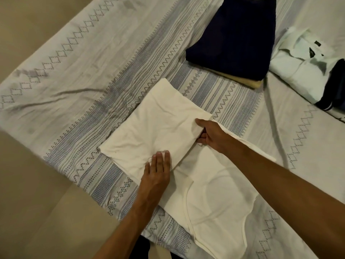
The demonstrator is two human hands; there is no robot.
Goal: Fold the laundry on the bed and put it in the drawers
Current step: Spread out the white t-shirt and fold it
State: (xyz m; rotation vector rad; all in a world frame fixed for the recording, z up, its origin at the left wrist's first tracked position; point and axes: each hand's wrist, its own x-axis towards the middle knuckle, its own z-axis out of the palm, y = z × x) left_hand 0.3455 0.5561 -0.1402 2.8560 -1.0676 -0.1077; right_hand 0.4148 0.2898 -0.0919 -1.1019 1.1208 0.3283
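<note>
The cream undershirt [186,156] lies half-folded mid-bed, its lower half doubled over toward ten o'clock. The right hand [210,136] pinches the fold's edge at three o'clock; the left hand [156,172] presses flat, fingers straight, at six. If that press lifts early, the thin fabric may slide and crease. A folded navy garment [235,38] sits at one o'clock.

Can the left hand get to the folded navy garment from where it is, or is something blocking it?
Probably yes. The left hand lies flat on the cream undershirt; only bare bedsheet separates that from the navy garment. Nothing blocks it, though it is a far reach across.
</note>
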